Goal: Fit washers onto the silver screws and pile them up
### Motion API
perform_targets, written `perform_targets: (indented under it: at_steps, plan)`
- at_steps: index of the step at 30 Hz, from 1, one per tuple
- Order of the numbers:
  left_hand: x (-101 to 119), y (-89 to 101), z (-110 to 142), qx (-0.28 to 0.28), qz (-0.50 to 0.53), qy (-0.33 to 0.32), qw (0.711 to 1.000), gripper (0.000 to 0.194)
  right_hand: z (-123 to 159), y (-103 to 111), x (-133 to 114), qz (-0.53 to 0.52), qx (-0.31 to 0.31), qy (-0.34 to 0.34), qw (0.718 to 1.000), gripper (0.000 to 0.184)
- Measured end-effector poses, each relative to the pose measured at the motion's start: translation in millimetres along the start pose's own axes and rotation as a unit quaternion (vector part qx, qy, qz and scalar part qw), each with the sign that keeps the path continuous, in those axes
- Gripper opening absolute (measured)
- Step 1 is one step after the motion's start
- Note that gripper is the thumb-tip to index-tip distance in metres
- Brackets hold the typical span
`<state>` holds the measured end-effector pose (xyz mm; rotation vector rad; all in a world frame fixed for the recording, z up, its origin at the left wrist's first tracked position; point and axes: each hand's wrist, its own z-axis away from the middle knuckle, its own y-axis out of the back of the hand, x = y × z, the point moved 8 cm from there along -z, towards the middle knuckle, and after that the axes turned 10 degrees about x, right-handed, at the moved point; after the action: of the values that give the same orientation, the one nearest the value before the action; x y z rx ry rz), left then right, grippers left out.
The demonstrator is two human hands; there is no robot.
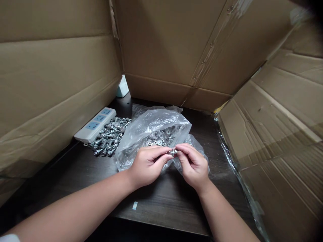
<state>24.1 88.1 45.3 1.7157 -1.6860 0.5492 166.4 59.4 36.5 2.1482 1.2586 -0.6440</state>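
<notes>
My left hand [151,163] and my right hand [193,164] meet in front of the open plastic bag. Between their fingertips is a small shiny bolt [173,153] with what looks like a washer around it. Thumb and forefinger of each hand are closed on it, one from either side, covering its ends. Just behind, the clear plastic bag [156,126] gapes open, with loose washers [159,143] inside. To the left lies a heap of bolts [111,136], several seemingly with washers on them.
A white power strip [97,124] sits beside the bolts, against the left cardboard wall [55,90]. More cardboard rises at the back [171,43] and right [282,111]. A small pale label [135,205] lies near the front edge of the dark table [166,205].
</notes>
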Motion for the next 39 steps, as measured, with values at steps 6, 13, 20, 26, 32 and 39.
perform_targets:
  at_steps: [6, 13, 20, 26, 32, 39]
  plan:
    - [2, 1.7, 3, 0.016, -0.014, -0.035, 0.999, 0.016, 1, 0, 8, -0.040, 0.016, -0.092, 0.995, 0.019]
    - [-3, 3.7, 2, 0.021, -0.014, 0.007, 1.000, 0.016, -1, -2, 10, -0.104, -0.006, -0.131, 0.986, 0.020]
    - [-27, 0.2, 8, 0.013, 0.053, 0.180, 0.982, 0.012, -2, -4, 8, -0.117, -0.037, -0.115, 0.986, 0.025]
    - [-46, -14.1, 17, -0.035, 0.162, 0.350, 0.922, 0.022, -3, 0, 2, -0.050, -0.015, -0.049, 0.997, 0.028]
    - [-27, -5.2, 4, -0.021, 0.062, 0.201, 0.977, 0.013, -2, 0, -1, -0.024, -0.018, -0.015, 0.999, 0.032]
    - [-12, -1.8, 0, -0.009, -0.026, 0.057, 0.998, 0.015, -1, -2, 0, -0.049, -0.022, -0.042, 0.998, 0.029]
